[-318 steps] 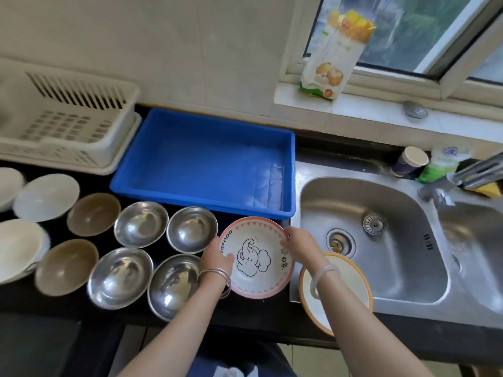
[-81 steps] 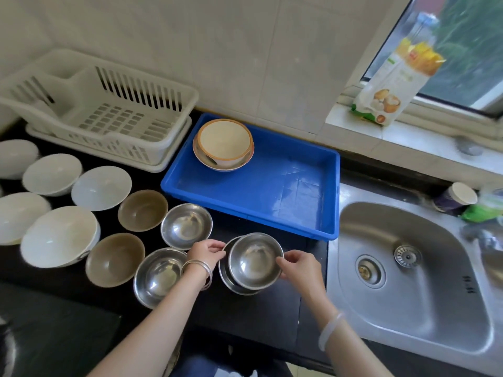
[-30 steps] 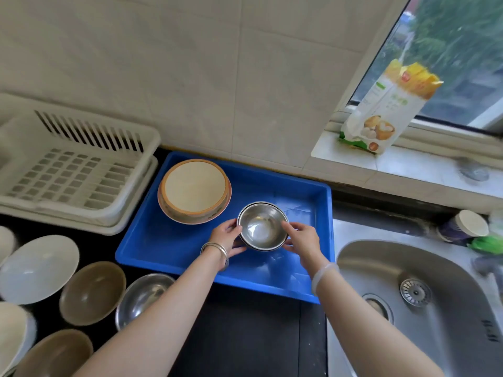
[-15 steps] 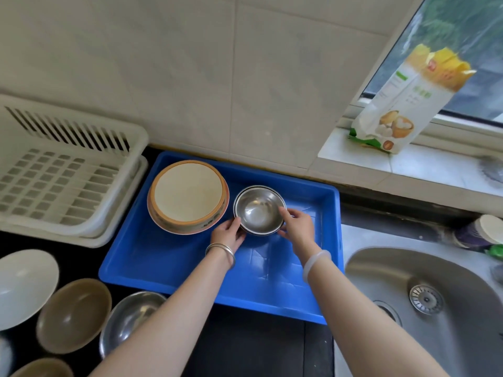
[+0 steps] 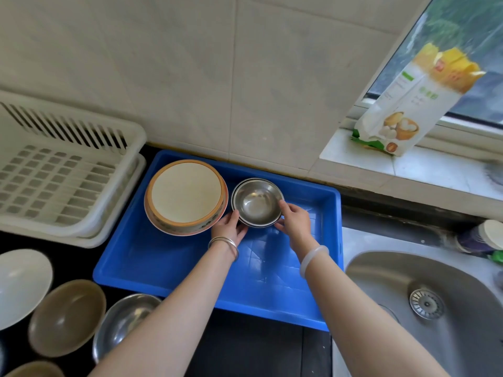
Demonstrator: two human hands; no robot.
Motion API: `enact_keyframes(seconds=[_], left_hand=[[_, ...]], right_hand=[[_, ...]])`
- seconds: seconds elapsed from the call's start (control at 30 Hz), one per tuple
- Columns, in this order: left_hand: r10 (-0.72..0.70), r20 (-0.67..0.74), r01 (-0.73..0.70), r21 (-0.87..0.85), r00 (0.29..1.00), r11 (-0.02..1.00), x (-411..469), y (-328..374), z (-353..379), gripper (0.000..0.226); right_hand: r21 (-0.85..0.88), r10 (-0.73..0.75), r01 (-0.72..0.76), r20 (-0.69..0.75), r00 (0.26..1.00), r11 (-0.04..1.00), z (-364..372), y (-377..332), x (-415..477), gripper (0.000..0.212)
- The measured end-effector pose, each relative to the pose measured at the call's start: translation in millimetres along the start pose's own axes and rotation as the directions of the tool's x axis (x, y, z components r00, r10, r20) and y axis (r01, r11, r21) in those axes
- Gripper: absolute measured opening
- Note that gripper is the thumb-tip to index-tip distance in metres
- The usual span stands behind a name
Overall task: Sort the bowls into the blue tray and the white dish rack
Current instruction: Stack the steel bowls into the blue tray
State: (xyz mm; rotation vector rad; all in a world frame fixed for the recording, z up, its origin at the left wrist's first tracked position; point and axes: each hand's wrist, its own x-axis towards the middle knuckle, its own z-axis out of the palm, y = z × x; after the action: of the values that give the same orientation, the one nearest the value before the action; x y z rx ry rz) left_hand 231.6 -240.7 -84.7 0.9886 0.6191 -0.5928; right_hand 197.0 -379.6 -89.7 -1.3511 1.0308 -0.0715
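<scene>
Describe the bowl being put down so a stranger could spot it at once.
Find the blue tray against the tiled wall, between the white dish rack and the sink. At its back, right of the wide orange-rimmed bowl, sits the small shiny steel bowl, the only metal one inside.

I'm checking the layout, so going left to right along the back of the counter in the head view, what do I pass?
White dish rack → orange-rimmed bowls → stacked steel bowls → blue tray right wall → flour bag on the sill.

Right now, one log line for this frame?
phase: placing | both hands: left hand, right hand on stacked steel bowls | in: blue plastic tray | white dish rack: no bowls
</scene>
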Motion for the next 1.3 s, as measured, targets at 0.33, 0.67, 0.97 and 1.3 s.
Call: enact_keyframes(seconds=[0.33,0.67,0.97,1.3], left_hand=[[0.025,-0.008,-0.024,0.101,1.0,0.995,-30,4,-13,0.041],[0.305,-0.033,-0.248,0.501,0.952,0.829,-134,4,-104,0.028],[0.552,-0.254,-0.26,0.679,0.795,0.687,-211,-33,-231,0.025],[0.591,-0.555,-0.158,0.637,0.585,0.755,-240,-67,-298,0.033]], right_hand=[[-0.027,-0.034,0.035,0.042,0.999,0.999,-15,-1,-42,0.025],[-0.175,-0.108,0.161,0.279,0.954,0.971,-15,35,-158,0.019],[-0.515,0.023,0.286,0.512,0.859,0.808,44,121,-211,0.021],[-0.463,0.07,0.165,0.45,0.891,0.871,101,121,-221,0.012]])
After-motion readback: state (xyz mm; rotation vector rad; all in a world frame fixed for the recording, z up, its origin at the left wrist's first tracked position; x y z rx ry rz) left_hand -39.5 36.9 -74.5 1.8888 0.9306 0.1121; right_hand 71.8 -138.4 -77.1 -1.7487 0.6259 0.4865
